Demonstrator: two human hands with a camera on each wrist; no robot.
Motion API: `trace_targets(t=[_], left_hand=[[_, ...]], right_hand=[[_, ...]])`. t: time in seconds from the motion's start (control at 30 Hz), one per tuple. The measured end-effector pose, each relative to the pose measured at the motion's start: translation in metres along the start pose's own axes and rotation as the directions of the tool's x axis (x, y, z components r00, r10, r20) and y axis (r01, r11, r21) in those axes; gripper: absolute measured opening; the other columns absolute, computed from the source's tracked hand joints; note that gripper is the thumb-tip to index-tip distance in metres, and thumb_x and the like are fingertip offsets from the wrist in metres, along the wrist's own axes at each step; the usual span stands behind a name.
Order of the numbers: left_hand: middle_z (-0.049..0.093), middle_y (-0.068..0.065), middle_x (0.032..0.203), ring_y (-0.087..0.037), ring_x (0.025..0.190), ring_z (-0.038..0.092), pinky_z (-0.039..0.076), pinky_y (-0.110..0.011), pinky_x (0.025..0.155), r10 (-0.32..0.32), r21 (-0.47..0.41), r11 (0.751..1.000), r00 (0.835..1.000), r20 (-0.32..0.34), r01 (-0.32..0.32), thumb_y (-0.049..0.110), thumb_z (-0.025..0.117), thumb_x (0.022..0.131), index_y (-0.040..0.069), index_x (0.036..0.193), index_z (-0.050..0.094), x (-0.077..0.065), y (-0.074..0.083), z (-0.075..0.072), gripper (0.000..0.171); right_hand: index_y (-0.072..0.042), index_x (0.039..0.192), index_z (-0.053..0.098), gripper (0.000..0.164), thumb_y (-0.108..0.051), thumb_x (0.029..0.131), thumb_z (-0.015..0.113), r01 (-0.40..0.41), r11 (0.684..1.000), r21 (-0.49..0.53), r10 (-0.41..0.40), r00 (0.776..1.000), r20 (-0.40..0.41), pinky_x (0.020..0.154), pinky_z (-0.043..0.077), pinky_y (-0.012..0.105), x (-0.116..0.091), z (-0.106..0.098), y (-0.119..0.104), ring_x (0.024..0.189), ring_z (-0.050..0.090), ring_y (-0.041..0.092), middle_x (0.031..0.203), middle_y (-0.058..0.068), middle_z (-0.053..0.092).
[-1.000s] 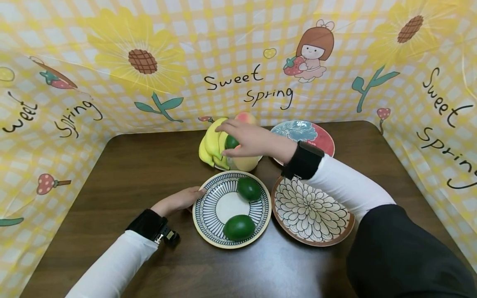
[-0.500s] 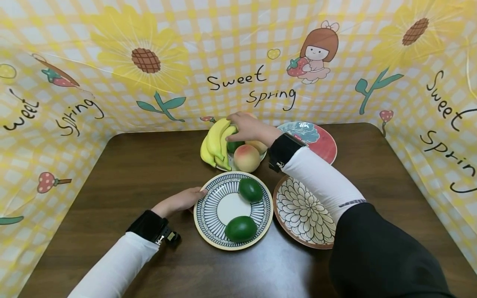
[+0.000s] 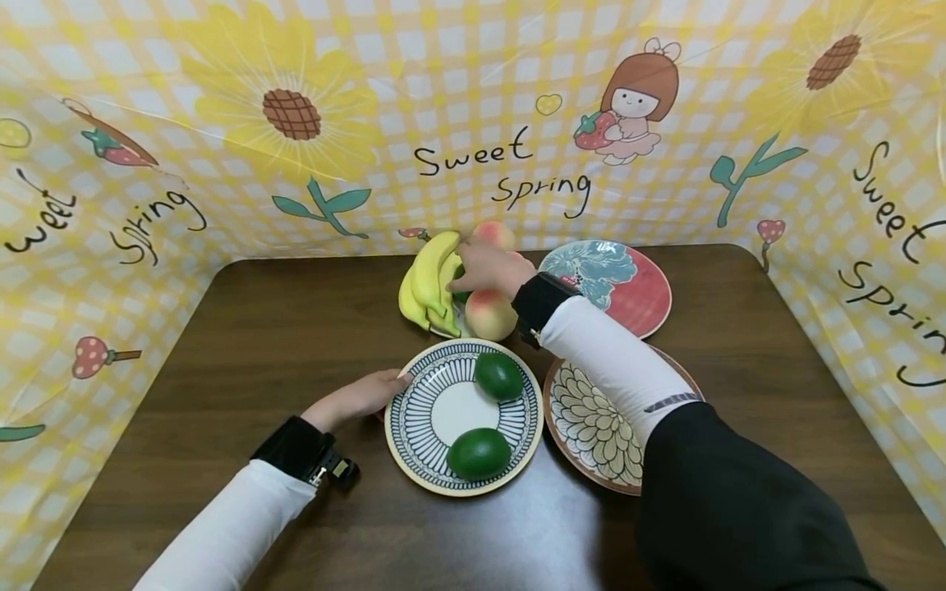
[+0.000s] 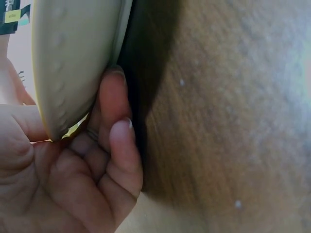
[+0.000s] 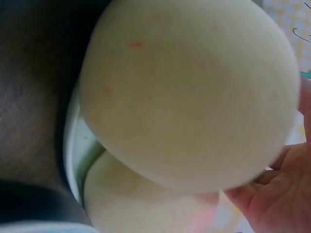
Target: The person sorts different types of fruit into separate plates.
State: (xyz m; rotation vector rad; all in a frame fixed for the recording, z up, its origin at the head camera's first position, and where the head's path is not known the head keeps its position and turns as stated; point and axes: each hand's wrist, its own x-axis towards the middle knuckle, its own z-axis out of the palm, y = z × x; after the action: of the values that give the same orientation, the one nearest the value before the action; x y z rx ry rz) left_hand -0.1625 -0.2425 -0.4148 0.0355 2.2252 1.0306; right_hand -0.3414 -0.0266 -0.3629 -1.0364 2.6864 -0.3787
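- One dark-green oval fruit (image 3: 461, 296) sits mostly hidden in the pale dish (image 5: 86, 142), beneath the right hand (image 3: 490, 268); I can't tell whether its fingers grasp it.
- Yellow bananas (image 3: 429, 283) and pink-blushed peaches (image 3: 491, 316) crowd around.
- Nearer, two green ovals (image 3: 479, 454) lie on a cream-rimmed, dark-striped plate (image 3: 452, 414); the left hand (image 3: 360, 396) pinches its rim, thumb above.
- Rightward on the brown wooden tabletop (image 3: 296, 328): a petal-patterned plate (image 3: 591, 419), a red-and-blue plate (image 3: 641, 291).

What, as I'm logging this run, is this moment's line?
left hand: grips striped plate | right hand: by bananas and peaches, grip unclear | green fruits: two on plate
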Motion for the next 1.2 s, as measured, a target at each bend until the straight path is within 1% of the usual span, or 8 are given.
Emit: trace_targets(t=[0.2,0.33,0.43,0.57,0.67,0.77,0.97,1.2], left_hand=[[0.063,-0.001,0.078,-0.008,0.065,0.058,0.048,-0.026,0.065,0.008,0.018,1.000,1.000,-0.002,-0.008,0.025,0.029,0.113,-0.007,0.141,0.045,-0.002,0.003,-0.002,0.045],[0.064,0.000,0.078,-0.008,0.065,0.058,0.048,-0.026,0.064,0.007,0.018,1.000,1.000,0.000,-0.007,0.025,0.028,0.113,-0.007,0.140,0.045,-0.002,0.003,-0.002,0.045],[0.063,-0.001,0.079,-0.008,0.065,0.058,0.048,-0.026,0.065,0.010,0.016,1.000,1.000,0.001,-0.010,0.024,0.028,0.113,-0.007,0.139,0.046,-0.001,0.002,-0.002,0.044],[0.064,-0.001,0.080,-0.008,0.066,0.059,0.048,-0.026,0.065,0.007,0.007,1.000,1.000,-0.004,-0.007,0.023,0.029,0.113,-0.007,0.138,0.046,0.001,0.000,-0.001,0.043],[0.064,-0.001,0.079,-0.009,0.066,0.059,0.048,-0.026,0.065,0.007,0.007,1.000,1.000,-0.009,-0.007,0.023,0.028,0.113,-0.007,0.137,0.047,0.001,0.000,0.000,0.043],[0.064,-0.001,0.079,-0.009,0.065,0.059,0.048,-0.025,0.064,0.006,0.005,1.000,1.000,-0.011,-0.006,0.023,0.029,0.113,-0.007,0.136,0.047,0.002,0.000,0.001,0.042],[0.065,-0.003,0.082,-0.009,0.067,0.059,0.049,-0.026,0.065,0.025,0.003,1.000,1.000,0.002,-0.025,0.023,0.029,0.113,-0.007,0.138,0.047,0.001,0.001,0.001,0.043],[0.064,-0.002,0.080,-0.008,0.066,0.059,0.049,-0.026,0.064,0.026,0.006,1.000,1.000,0.002,-0.026,0.022,0.029,0.113,-0.008,0.136,0.048,-0.001,0.001,0.001,0.042]], right_hand=[[0.008,0.126,0.060,0.050,-0.024,0.088,0.067,-0.023,0.999,-0.027,0.023,1.000,-0.013,0.112,0.043,0.038,0.001,0.003,-0.004,0.123,0.055,0.033,0.129,0.022,0.064],[-0.001,0.092,0.061,0.022,-0.020,0.086,0.068,-0.037,0.999,-0.039,0.036,0.999,-0.022,0.101,0.047,0.038,0.003,0.005,-0.010,0.102,0.052,0.027,0.100,0.014,0.063],[-0.008,0.077,0.053,0.023,-0.020,0.086,0.070,-0.053,0.996,-0.069,0.053,0.999,-0.014,0.096,0.049,0.037,0.007,0.009,-0.012,0.096,0.050,0.025,0.089,0.009,0.057],[-0.003,0.097,0.064,0.022,-0.021,0.087,0.071,-0.125,0.989,-0.082,0.129,0.991,0.040,0.100,0.049,0.038,0.015,0.016,-0.016,0.111,0.052,0.029,0.112,0.016,0.062],[0.003,0.131,0.057,0.050,-0.021,0.088,0.071,-0.186,0.978,-0.090,0.193,0.978,0.083,0.107,0.046,0.039,0.015,0.017,-0.021,0.125,0.048,0.032,0.136,0.022,0.055],[0.005,0.145,0.045,0.066,-0.019,0.089,0.071,-0.210,0.971,-0.111,0.222,0.969,0.107,0.110,0.044,0.039,0.011,0.014,-0.026,0.131,0.047,0.034,0.143,0.023,0.051],[0.003,0.153,0.035,0.075,-0.015,0.090,0.071,-0.215,0.970,-0.114,0.229,0.965,0.125,0.110,0.044,0.040,0.008,0.015,-0.028,0.132,0.046,0.035,0.147,0.025,0.047],[0.005,0.144,0.046,0.066,-0.025,0.091,0.073,-0.167,0.975,-0.146,0.175,0.984,0.043,0.110,0.045,0.042,0.007,0.021,-0.026,0.129,0.051,0.035,0.139,0.023,0.055]])
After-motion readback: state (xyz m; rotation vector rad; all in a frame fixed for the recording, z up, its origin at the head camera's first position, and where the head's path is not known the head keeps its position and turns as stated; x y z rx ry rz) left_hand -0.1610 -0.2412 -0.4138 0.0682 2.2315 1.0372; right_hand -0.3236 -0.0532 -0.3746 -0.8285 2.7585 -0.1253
